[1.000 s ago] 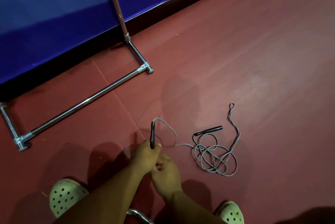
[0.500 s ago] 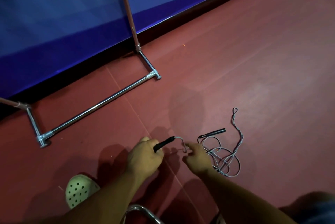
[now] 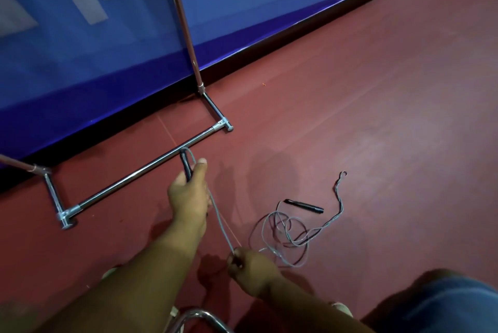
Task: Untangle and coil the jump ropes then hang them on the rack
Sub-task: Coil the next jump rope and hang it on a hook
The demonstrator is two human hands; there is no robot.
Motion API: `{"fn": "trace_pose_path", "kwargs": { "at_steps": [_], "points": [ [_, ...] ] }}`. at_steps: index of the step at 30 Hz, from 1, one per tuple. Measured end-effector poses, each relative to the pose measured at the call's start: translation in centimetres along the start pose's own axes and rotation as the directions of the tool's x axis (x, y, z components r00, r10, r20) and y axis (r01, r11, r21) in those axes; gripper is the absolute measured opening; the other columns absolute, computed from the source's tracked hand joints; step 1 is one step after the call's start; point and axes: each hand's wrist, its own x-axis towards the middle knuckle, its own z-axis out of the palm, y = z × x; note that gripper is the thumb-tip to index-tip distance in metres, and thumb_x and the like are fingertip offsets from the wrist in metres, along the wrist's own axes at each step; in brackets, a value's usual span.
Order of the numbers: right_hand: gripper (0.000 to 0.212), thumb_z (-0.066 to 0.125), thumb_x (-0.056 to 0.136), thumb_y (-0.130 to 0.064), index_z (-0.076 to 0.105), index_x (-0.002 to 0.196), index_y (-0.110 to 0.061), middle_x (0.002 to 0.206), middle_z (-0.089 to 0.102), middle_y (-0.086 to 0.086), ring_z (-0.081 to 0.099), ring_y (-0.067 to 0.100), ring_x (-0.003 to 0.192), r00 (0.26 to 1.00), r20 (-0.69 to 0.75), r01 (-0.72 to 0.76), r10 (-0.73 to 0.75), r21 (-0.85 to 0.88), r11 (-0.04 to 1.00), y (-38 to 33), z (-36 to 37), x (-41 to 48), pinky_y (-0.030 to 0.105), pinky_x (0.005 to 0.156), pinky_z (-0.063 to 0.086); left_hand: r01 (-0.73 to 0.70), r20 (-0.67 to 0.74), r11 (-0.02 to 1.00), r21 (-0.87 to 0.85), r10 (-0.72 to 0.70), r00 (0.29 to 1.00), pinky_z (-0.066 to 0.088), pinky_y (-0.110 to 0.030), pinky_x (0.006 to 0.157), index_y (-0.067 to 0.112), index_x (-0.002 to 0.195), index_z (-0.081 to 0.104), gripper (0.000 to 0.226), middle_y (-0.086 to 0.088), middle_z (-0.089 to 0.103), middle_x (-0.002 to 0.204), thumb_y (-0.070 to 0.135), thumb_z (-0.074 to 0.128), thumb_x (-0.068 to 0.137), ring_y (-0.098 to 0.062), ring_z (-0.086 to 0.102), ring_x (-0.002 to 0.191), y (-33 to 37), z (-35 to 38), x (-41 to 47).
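Note:
My left hand point(image 3: 188, 195) grips one black handle point(image 3: 186, 164) of a grey jump rope, holding it upright above the floor. A taut stretch of the grey cord point(image 3: 221, 224) runs from that handle down to my right hand point(image 3: 248, 265), which pinches it. The remainder of the rope lies in a loose tangle point(image 3: 288, 238) on the red floor to the right, with the second black handle point(image 3: 304, 206) and a twisted loop end point(image 3: 339, 189) beside it. The chrome rack point(image 3: 140, 171) stands just beyond my left hand, its upright pole point(image 3: 183, 22) rising against the blue wall.
A blue padded wall point(image 3: 107, 49) runs along the far side of the red floor point(image 3: 377, 90). A curved chrome tube point(image 3: 199, 316) shows at the bottom edge between my arms. Blue cloth on my knee point(image 3: 444, 305) fills the lower right corner.
My left hand lifted the handle up and away toward the rack bar. My right hand slid back along the cord toward me, drawing a length taut out of the tangle.

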Motion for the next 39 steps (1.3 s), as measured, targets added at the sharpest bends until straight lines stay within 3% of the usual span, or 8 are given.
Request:
{"fn": "trace_pose_path", "kwargs": {
  "at_steps": [4, 8, 13, 17, 26, 31, 36, 39],
  "points": [
    [0.027, 0.05, 0.096, -0.034, 0.064, 0.105, -0.012, 0.114, 0.068, 0.015, 0.063, 0.036, 0.109, 0.992, -0.097, -0.083, 0.077, -0.061, 0.995, -0.7, -0.7, -0.9, 0.038, 0.084, 0.05, -0.217, -0.054, 0.969, 0.118, 0.224, 0.973, 0.035, -0.046, 0.057, 0.026, 0.065, 0.055, 0.032, -0.01, 0.037, 0.067, 0.051, 0.065, 0.083, -0.025, 0.036, 0.062, 3.5, -1.7, 1.6],
    [0.033, 0.045, 0.102, -0.037, 0.063, 0.101, -0.009, 0.11, 0.069, 0.017, 0.062, 0.037, 0.106, 0.957, -0.258, -0.133, 0.135, 0.025, 0.991, -3.3, -3.5, -1.8, 0.039, 0.081, 0.047, -0.346, -0.012, 0.921, 0.18, 0.354, 0.935, 0.04, -0.039, 0.056, 0.025, 0.073, 0.063, 0.028, -0.009, 0.047, 0.063, 0.048, 0.061, 0.089, -0.021, 0.046, 0.057, 6.5, -3.0, 0.8],
    [0.032, 0.043, 0.097, -0.034, 0.067, 0.099, -0.014, 0.103, 0.075, 0.009, 0.066, 0.034, 0.102, 0.941, -0.314, -0.09, 0.126, 0.127, 0.988, -7.4, -7.1, -3.0, 0.043, 0.088, 0.052, -0.216, 0.299, 0.905, 0.367, 0.105, 0.949, 0.045, -0.033, 0.06, 0.007, 0.088, 0.068, 0.036, -0.004, 0.056, 0.062, 0.043, 0.066, 0.083, -0.012, 0.051, 0.044, 4.8, -4.6, -1.1],
    [0.023, 0.049, 0.1, -0.031, 0.071, 0.101, -0.021, 0.096, 0.078, 0.001, 0.069, 0.024, 0.097, 0.956, -0.28, -0.061, 0.084, 0.09, 0.994, -10.1, -9.2, -4.1, 0.037, 0.088, 0.054, -0.137, 0.392, 0.904, 0.405, -0.036, 0.919, 0.04, -0.025, 0.054, 0.014, 0.096, 0.071, 0.008, -0.009, 0.062, 0.076, 0.019, 0.064, 0.096, -0.011, 0.049, 0.04, 3.3, -6.1, -2.7],
    [0.031, 0.042, 0.107, -0.032, 0.063, 0.118, -0.013, 0.117, 0.068, 0.017, 0.061, 0.04, 0.108, 0.965, -0.213, 0.091, -0.154, -0.279, 0.956, -11.6, -8.7, -4.1, 0.042, 0.083, 0.047, -0.191, 0.465, 0.894, 0.405, -0.022, 0.885, 0.042, -0.024, 0.046, 0.011, 0.084, 0.071, 0.013, 0.002, 0.06, 0.059, 0.02, 0.075, 0.092, -0.01, 0.045, 0.04, 2.8, -4.9, -5.0],
    [0.03, 0.043, 0.101, -0.039, 0.062, 0.117, -0.021, 0.117, 0.07, 0.014, 0.064, 0.039, 0.106, 0.977, -0.172, 0.095, -0.126, -0.179, 0.979, -9.1, -8.4, -3.6, 0.046, 0.087, 0.053, -0.241, 0.451, 0.857, 0.455, 0.011, 0.892, 0.042, -0.028, 0.052, 0.004, 0.076, 0.071, 0.017, -0.002, 0.061, 0.057, 0.011, 0.071, 0.092, -0.009, 0.046, 0.04, 1.4, -2.5, -5.9],
    [0.016, 0.054, 0.094, -0.036, 0.06, 0.087, -0.022, 0.093, 0.064, 0.004, 0.063, 0.03, 0.092, 0.986, -0.16, 0.024, -0.04, -0.101, 0.995, -5.7, -8.7, -1.8, 0.04, 0.082, 0.052, -0.183, 0.328, 0.911, 0.37, 0.056, 0.943, 0.038, -0.022, 0.041, 0.015, 0.083, 0.069, 0.016, -0.013, 0.076, 0.084, 0.013, 0.063, 0.098, -0.015, 0.044, 0.037, 0.8, 0.0, -4.4],
    [0.026, 0.055, 0.09, -0.02, 0.072, 0.109, -0.021, 0.116, 0.07, 0.004, 0.064, 0.029, 0.113, 0.994, -0.098, -0.055, 0.044, -0.119, 0.991, -3.6, -7.9, 0.0, 0.036, 0.095, 0.051, -0.21, 0.333, 0.904, 0.371, 0.081, 0.939, 0.041, -0.027, 0.051, 0.019, 0.076, 0.07, 0.021, -0.01, 0.075, 0.081, 0.013, 0.065, 0.096, -0.016, 0.046, 0.045, -0.1, 0.4, -2.5]
  ]
}}
